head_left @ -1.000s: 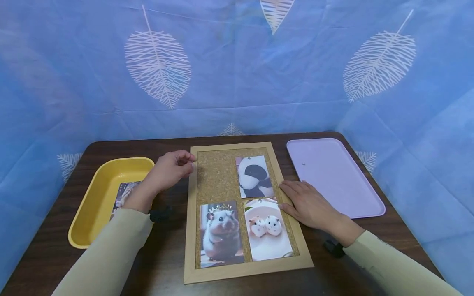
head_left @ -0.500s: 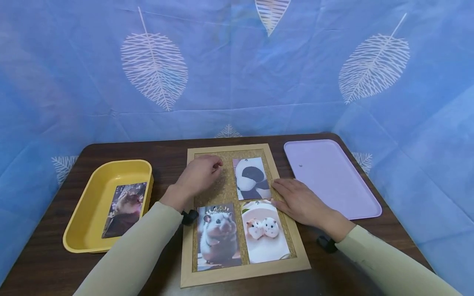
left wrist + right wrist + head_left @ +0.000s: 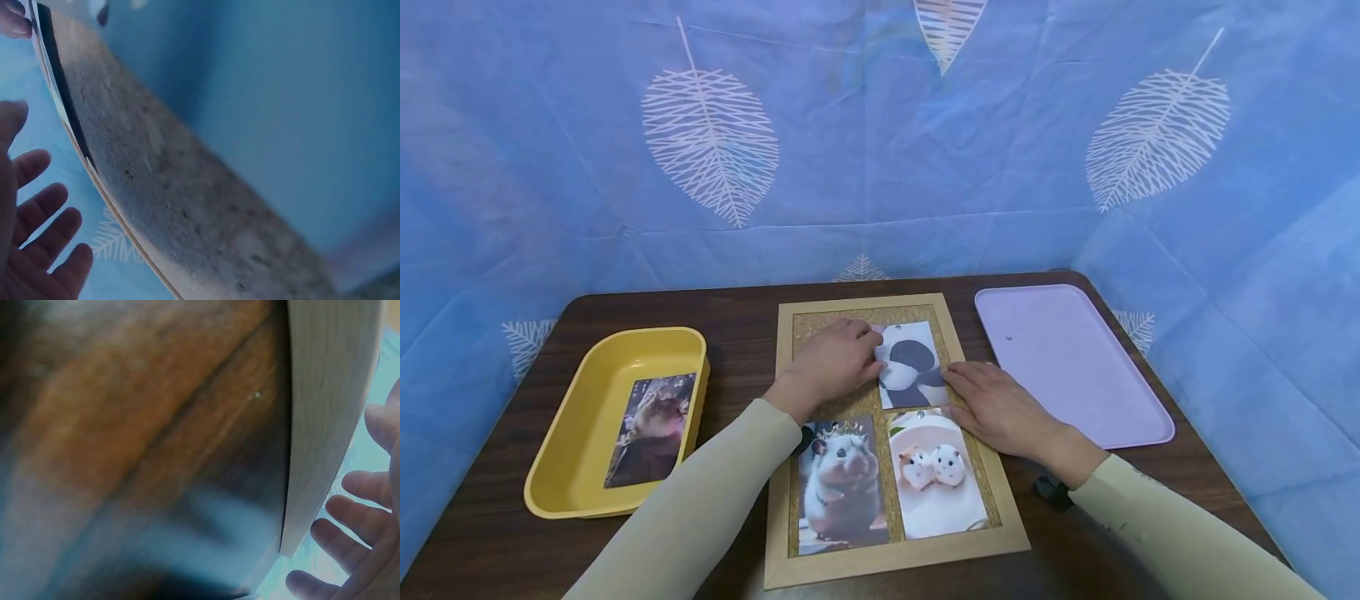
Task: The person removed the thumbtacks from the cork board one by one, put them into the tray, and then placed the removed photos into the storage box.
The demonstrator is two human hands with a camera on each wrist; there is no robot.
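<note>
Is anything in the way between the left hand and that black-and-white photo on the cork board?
Nothing visible. The left hand lies on the cork board with its fingertips at the left edge of the black-and-white photo; only bare cork shows around it.

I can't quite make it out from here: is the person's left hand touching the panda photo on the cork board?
Touching. In the head view the left hand lies on the cork board with its fingers overlapping the panda photo's left edge.

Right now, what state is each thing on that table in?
Cork board: flat, three photos on it.
Panda photo: left hand touches its edge.
Right hand: flat on the frame.
Yellow tray: holds one photo.
Purple tray: flat.
</note>
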